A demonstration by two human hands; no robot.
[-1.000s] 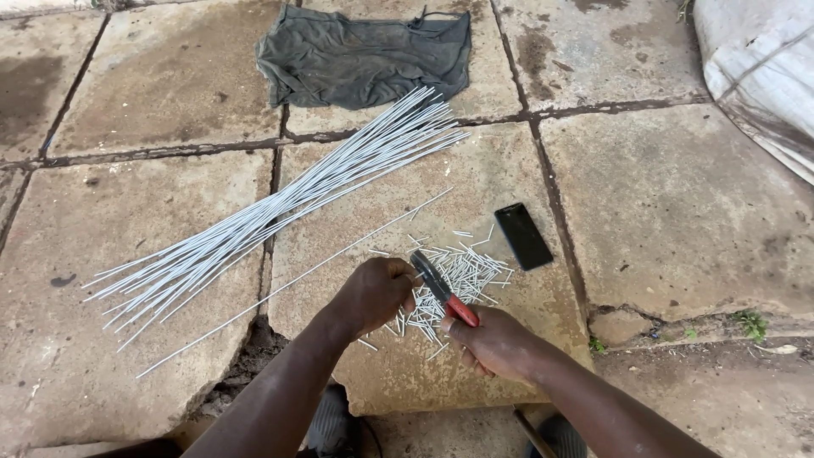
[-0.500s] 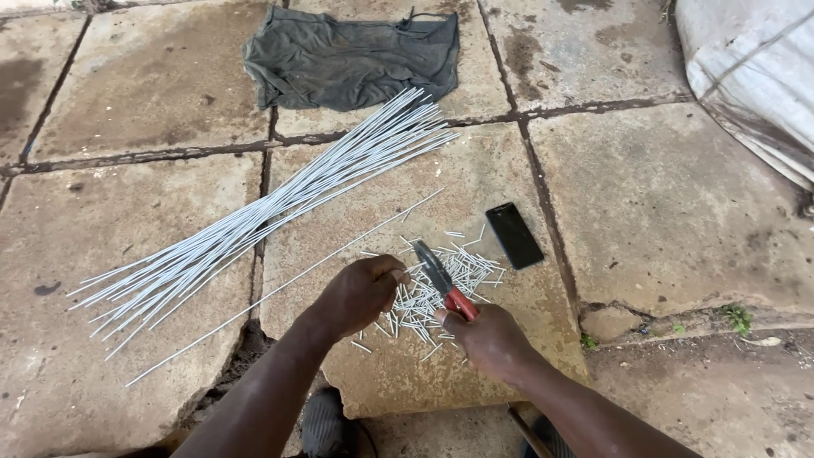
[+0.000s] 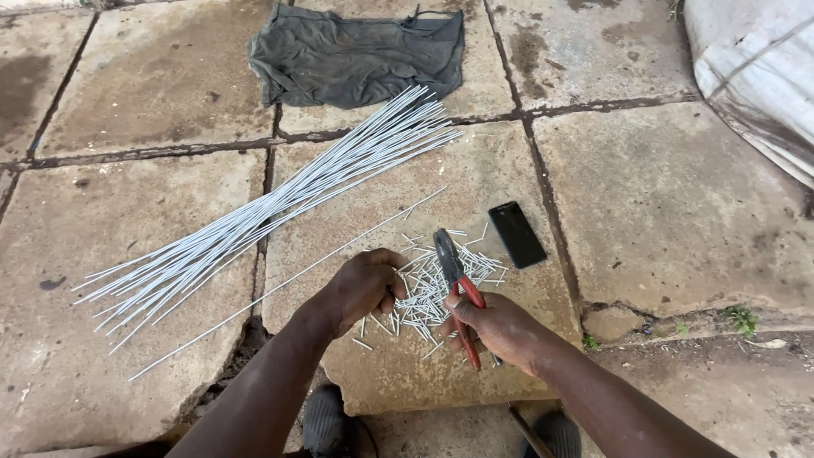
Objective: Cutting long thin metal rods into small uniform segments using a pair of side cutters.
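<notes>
The person crouches over a floor of cracked stone slabs (image 3: 678, 195), both bare hands low in the view. The right hand (image 3: 496, 326) has its grip pressed together around the red handles of a pair of pliers (image 3: 455, 288), whose dark nose points away from the person and lies over a heap of short cut wire pieces (image 3: 424, 297). Whether the nose of the pliers is biting on anything cannot be told.

The left hand (image 3: 365, 284) rests just beside the heap on its left, fingers curled inward and touching the short pieces. Its grip looks pinched on something thin, but the fingers hide what is between them. A single long wire (image 3: 280, 284) lies slanting across the slab, running from the lower left towards the upper right and passing right by the left hand.

Further to the left, a large bundle of long pale wires (image 3: 254, 220) lies fanned out across two slabs, crossing the joint between them. A black phone (image 3: 517, 233) lies flat just right of the heap, near the pliers but not touching them. A dark grey cloth (image 3: 356, 55) is spread at the far side, and a white sack (image 3: 755, 76) fills the upper right corner. The person's feet (image 3: 326, 420) show at the lower edge.
</notes>
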